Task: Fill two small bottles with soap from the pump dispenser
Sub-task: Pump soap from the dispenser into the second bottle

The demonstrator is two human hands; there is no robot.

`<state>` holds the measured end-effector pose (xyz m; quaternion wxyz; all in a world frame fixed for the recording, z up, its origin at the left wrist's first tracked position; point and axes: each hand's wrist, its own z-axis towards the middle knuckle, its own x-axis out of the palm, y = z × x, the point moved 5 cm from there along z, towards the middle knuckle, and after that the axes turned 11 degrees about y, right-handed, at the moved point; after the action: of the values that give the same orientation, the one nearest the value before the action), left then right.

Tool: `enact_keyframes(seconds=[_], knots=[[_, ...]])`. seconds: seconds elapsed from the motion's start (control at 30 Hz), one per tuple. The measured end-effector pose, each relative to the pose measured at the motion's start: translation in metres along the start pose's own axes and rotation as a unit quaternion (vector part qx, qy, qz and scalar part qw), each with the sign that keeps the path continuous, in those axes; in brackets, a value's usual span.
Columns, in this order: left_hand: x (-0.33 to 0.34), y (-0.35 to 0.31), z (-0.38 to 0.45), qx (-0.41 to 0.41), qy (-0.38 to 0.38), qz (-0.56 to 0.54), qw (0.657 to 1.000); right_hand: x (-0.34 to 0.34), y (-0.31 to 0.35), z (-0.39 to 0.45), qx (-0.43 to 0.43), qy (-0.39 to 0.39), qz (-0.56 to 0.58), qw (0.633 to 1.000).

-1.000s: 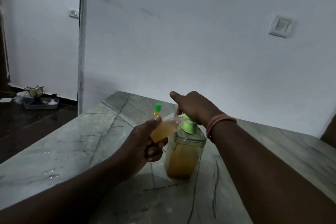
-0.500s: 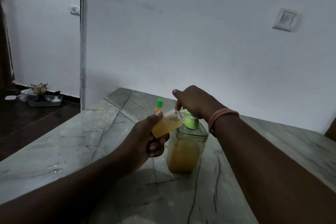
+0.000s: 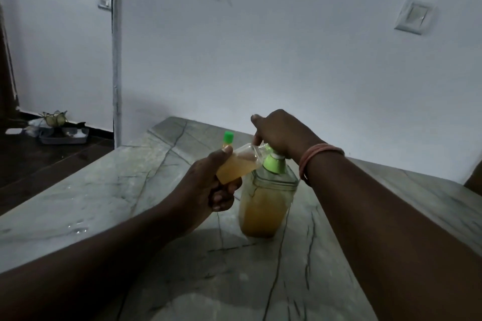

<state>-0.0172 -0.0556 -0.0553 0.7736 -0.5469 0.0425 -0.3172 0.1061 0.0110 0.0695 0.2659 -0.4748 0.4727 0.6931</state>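
Capped small bottle (image 3: 228,140) stands toward counter (image 3: 109,190) far edge. Left hand (image 3: 208,185) grips open bottle (image 3: 238,165), tilted, long axis rising rightward, mouth at spout. Right hand (image 3: 279,133) curled over pump dispenser (image 3: 266,198) head, mid-counter.

A home: marble counter (image 3: 109,190), plastered wall, light switch (image 3: 413,17).

Both forearms are bare, without sleeves; the right wrist wears thin pinkish-orange bangles (image 3: 317,157), several stacked close together.
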Motion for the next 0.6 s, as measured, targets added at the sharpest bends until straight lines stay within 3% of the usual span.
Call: enact_keyframes(seconds=[0.13, 0.33, 0.47, 0.6], knots=[[0.003, -0.001, -0.002, -0.004, -0.010, -0.007, 1.000, -0.003, 0.004, -0.004, 0.054, 0.042, -0.002, 0.998], [0.005, -0.004, -0.001, -0.004, -0.007, 0.017, 1.000, -0.008, 0.004, 0.001, 0.016, -0.010, 0.035, 0.999], [0.004, -0.001, 0.000, -0.004, -0.023, 0.000, 1.000, 0.001, 0.000, -0.004, 0.043, 0.047, -0.019, 0.998], [0.007, -0.004, -0.003, -0.007, -0.028, 0.006, 1.000, -0.003, 0.005, -0.006, 0.056, 0.035, -0.007, 0.998]])
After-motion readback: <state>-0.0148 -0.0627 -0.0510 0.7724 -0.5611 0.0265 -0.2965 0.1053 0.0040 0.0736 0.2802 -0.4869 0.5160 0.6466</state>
